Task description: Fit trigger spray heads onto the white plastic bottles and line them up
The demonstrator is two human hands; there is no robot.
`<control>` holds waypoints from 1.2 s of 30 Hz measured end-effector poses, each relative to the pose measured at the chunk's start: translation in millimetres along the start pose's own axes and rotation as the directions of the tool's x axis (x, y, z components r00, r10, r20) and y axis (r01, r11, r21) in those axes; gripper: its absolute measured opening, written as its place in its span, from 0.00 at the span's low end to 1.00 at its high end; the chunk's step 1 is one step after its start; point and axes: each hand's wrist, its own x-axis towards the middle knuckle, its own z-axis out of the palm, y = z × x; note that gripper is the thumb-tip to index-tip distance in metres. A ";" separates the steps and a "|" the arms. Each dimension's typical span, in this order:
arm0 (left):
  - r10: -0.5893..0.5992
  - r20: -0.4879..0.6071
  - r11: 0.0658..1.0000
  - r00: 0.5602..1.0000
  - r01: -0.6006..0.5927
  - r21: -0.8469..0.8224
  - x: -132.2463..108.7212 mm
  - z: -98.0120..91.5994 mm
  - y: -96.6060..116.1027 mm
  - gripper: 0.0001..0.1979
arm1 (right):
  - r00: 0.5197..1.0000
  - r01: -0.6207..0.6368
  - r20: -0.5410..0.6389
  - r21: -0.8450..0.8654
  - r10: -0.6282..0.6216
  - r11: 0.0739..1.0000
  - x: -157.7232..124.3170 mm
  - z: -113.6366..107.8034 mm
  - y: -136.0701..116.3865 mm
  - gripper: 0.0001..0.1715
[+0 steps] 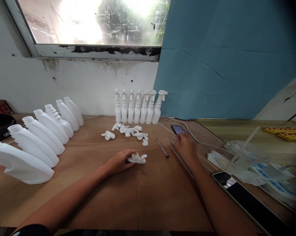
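Note:
My left hand (121, 161) is closed around a white spray head (138, 158) low over the wooden table (108, 203). On the right, my right hand (186, 146) reaches over several thin white tubes (179, 159); its fingertips are too blurred to tell whether they grip one. Between the hands lies a slim knife-like tool (162, 147). Several loose white spray heads (128, 130) are scattered beyond my left hand, with small white rings (145, 142) beside them.
Open white bottles (39, 147) line the left side. Several bottles with spray heads (137, 109) stand along the wall. A small phone (178, 129), a larger phone (246, 200), a plastic cup (246, 152) and a power strip (276, 183) lie at right.

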 end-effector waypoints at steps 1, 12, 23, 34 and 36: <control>-0.018 -0.001 1.000 1.000 0.017 -0.015 0.4 0.3 0.7 0.18 | 0.994 0.003 -0.105 0.105 0.008 0.995 -0.2 -7.4 -4.8 0.11; -0.013 0.008 0.998 1.000 0.014 -0.059 2.1 2.9 0.1 0.20 | 0.910 -0.004 0.181 0.904 -0.373 0.427 -37.9 -1.4 -72.4 0.09; -0.004 0.014 0.997 1.000 0.005 -0.075 5.6 2.4 13.0 0.12 | 0.915 -0.126 0.165 0.984 -0.368 0.127 -44.3 -4.5 -89.0 0.09; 0.027 0.025 0.991 0.999 -0.023 -0.131 6.1 5.7 6.9 0.24 | 0.826 0.111 0.154 0.899 -0.543 0.424 -61.9 -17.5 -107.9 0.05; 0.034 0.016 0.992 0.999 -0.032 -0.123 6.0 6.5 6.0 0.23 | 0.820 0.139 0.145 0.888 -0.554 0.438 -62.7 -18.3 -108.4 0.04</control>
